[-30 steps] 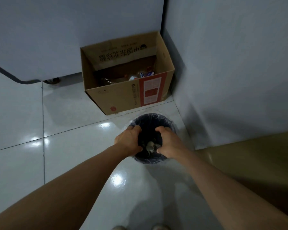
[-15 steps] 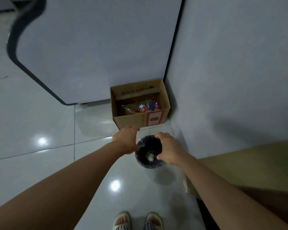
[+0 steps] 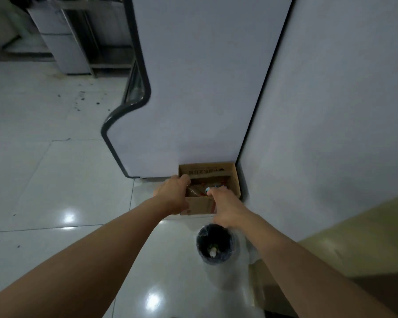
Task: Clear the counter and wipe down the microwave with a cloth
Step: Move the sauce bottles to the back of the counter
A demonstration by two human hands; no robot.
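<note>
A small round bin point(image 3: 215, 245) with a dark liner stands on the tiled floor, with pale scraps of rubbish at its bottom. Both my arms reach forward above the floor. My left hand point(image 3: 172, 195) hovers over the left side of a cardboard box, its fingers loosely curled and holding nothing. In front of the box, just above the bin's far rim, my right hand point(image 3: 225, 208) is also loosely curled and empty. No cloth or microwave is in view.
The cardboard box point(image 3: 233, 180) holding plastic bottles sits in the corner against a tall white appliance point(image 3: 193, 88). A white wall point(image 3: 331, 111) runs along the right, and a yellowish counter edge point(image 3: 354, 244) is at the lower right. Metal shelving point(image 3: 67, 37) stands at the far left.
Both hands have let go of the bin's rim and lifted away from it. The view has risen and pulled back, so the bin and box look smaller and lower.
</note>
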